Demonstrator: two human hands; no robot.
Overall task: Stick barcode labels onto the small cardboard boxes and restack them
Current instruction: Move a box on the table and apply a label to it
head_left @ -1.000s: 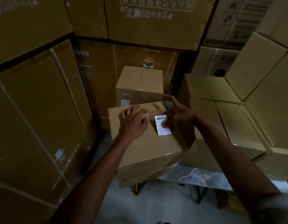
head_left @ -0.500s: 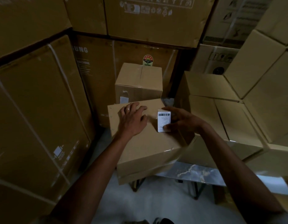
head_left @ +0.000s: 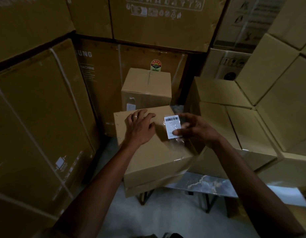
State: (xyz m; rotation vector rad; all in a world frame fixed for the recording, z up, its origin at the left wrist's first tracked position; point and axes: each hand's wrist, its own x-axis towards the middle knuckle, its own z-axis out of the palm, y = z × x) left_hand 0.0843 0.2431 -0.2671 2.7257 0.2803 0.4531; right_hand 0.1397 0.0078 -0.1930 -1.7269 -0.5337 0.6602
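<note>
A small cardboard box (head_left: 154,157) lies in the middle, on top of another box whose edge shows beneath it. My left hand (head_left: 139,127) rests flat on its top near the far left corner, fingers spread. A white barcode label (head_left: 172,126) lies on the box top near the far right corner. My right hand (head_left: 194,129) presses on the label with its thumb, fingers loosely curved above it. Behind stands another small box (head_left: 147,88) with a label on its front face.
Large strapped cartons (head_left: 37,117) wall in the left and back. Stacked plain boxes (head_left: 252,127) fill the right side. A metal table (head_left: 209,184) with dark legs stands below them. Pale floor (head_left: 157,219) shows between my arms.
The label moved from hanging in my right hand's fingers down onto the box top. My right hand came lower and now presses it. My left hand stayed on the box.
</note>
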